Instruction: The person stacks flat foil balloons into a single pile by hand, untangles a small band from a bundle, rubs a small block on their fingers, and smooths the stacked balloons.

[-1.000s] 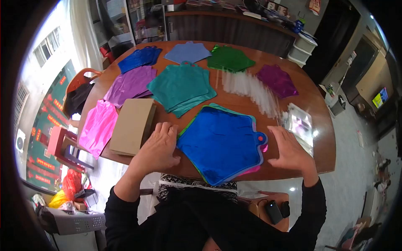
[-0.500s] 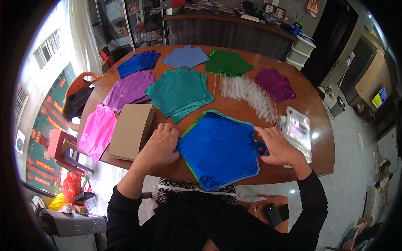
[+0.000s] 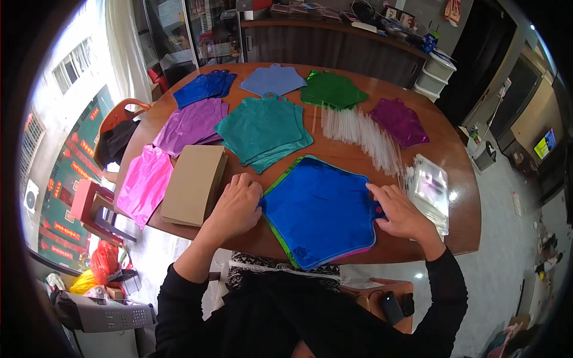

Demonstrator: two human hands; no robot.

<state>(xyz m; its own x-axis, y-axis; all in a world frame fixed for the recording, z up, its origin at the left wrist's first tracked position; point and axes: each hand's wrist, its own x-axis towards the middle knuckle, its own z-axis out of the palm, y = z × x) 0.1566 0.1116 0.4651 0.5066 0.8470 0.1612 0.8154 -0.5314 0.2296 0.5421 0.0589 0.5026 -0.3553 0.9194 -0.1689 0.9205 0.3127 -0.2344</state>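
Observation:
A stack of shiny sheets with a blue one on top lies at the table's near edge, green and pink edges showing beneath. My left hand is at the stack's left corner, its fingers bent together at the sheet's edge. At the tabbed right end, my right hand has thumb and fingers closed on the stack's edge beside the tab. Left of my left hand lies a stack of brown cardboard. Clear plastic packets are right of my right hand. Beyond the blue sheet lie teal sheets.
On the wooden table are pink sheets, purple sheets, dark blue sheets, light blue sheets, green sheets, magenta sheets and clear sticks. An orange chair stands at left.
Both hands have closed in on the stack's ends, the right one taking hold near the tab. The pink edge that stuck out at the right is now mostly under the blue sheet.

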